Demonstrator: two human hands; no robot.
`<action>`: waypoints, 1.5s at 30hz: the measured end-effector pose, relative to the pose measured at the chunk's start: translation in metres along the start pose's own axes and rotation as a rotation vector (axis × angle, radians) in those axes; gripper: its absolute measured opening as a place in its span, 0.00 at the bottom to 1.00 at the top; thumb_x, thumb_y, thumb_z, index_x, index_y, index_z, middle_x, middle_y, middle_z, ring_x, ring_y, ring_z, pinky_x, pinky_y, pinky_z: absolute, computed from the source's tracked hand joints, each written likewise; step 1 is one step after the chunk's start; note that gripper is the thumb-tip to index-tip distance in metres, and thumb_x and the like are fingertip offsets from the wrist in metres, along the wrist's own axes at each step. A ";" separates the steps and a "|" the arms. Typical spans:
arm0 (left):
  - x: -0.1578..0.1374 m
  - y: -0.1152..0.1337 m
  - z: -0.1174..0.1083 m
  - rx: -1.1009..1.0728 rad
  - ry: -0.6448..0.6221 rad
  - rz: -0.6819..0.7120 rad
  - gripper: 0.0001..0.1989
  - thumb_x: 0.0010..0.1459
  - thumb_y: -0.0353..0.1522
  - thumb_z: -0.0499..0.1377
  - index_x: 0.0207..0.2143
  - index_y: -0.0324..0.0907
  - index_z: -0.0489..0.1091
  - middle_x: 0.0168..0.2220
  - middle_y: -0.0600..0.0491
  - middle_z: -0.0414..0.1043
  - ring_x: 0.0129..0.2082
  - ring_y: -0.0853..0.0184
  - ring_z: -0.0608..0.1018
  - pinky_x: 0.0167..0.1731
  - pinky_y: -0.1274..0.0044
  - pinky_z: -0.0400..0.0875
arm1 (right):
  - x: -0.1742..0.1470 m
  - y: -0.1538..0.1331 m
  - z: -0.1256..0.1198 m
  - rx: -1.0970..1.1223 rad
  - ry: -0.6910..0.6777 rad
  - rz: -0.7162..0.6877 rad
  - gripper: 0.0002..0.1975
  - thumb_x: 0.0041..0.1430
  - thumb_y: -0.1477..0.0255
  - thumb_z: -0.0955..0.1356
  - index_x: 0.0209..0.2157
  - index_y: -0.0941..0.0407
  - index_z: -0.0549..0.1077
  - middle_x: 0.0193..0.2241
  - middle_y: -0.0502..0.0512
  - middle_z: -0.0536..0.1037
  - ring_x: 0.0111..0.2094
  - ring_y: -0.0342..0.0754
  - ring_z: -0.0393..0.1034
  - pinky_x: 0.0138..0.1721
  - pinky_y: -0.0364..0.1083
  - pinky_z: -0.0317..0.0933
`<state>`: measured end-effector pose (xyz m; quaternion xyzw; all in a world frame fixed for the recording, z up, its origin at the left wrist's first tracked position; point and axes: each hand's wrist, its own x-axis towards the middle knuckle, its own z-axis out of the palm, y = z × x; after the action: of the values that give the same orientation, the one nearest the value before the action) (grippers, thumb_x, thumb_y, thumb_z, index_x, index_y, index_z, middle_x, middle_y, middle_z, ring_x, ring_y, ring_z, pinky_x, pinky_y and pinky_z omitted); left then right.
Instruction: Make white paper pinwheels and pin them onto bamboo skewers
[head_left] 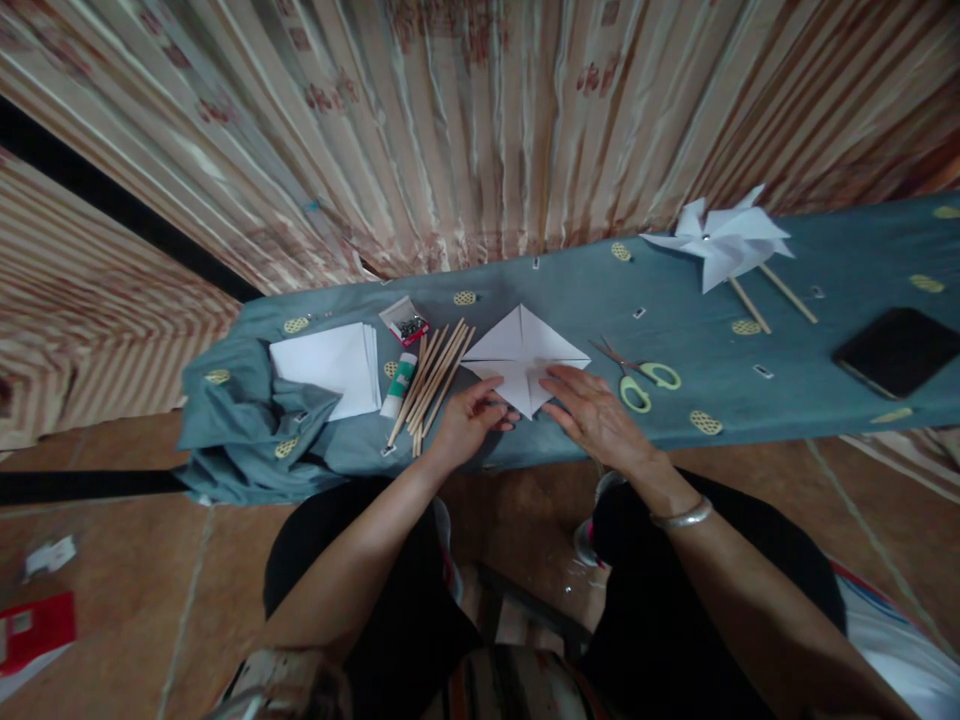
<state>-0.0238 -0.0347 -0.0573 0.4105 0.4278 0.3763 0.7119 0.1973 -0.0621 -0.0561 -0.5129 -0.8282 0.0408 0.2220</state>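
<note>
A white square sheet of paper lies cornerwise on the cloth, with slits or creases running from its corners toward the middle. At its lower left edge, my left hand has its fingers curled, with the edge between thumb and fingers. My right hand rests at the lower right edge, fingers stretched out and slightly apart over the paper. Scissors with light green handles lie just right of the sheet. Several thin wooden sticks lie to the left, beside a green-and-white glue stick.
The blue cloth covers a narrow table. A small box of pins and stacked white paper are at left. Paper pinwheels on sticks and a dark flat object lie at right. A curtain hangs behind.
</note>
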 end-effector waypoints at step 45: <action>0.001 0.004 0.003 1.332 -0.147 0.710 0.12 0.62 0.27 0.56 0.45 0.39 0.76 0.45 0.46 0.77 0.46 0.58 0.74 0.48 0.64 0.71 | -0.001 0.000 -0.015 0.417 0.111 0.357 0.11 0.65 0.68 0.65 0.43 0.52 0.79 0.43 0.56 0.83 0.47 0.55 0.77 0.52 0.56 0.71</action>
<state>-0.0212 -0.0336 -0.0533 0.8908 0.3583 0.2168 0.1763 0.2035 -0.0657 -0.0432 -0.5953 -0.6852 0.2205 0.3571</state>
